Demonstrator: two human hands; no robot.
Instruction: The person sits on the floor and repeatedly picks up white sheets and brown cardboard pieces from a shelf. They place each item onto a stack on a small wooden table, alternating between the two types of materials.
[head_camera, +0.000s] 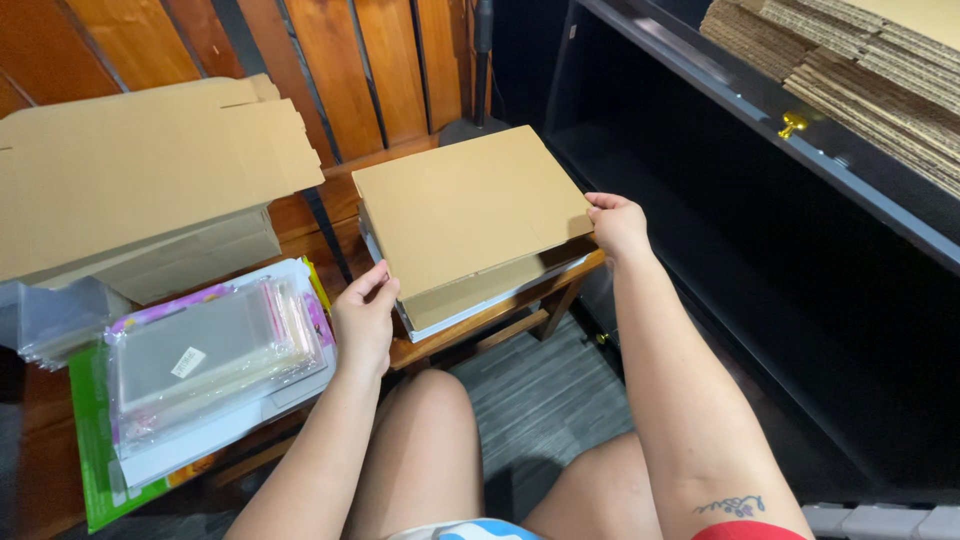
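Two hands are seen at a flat cardboard box (468, 205), which is set on top of a small stack at the corner of a wooden slatted table (345, 185). The near left corner of the box is pinched by the left hand (365, 318), fingers curled against its edge and thumb up along the side. The right edge is gripped by the right hand (617, 224), fingertips closed over the lid. Under the box a white-edged layer is visible. To the left, a pile of clear plastic sleeves (215, 350) is laid on a green sheet (92, 440), well apart from the box. Behind that, flattened cardboard (140, 165) is stacked. On the upper right, corrugated sheets (860, 70) are piled on a dark shelf (800, 140).
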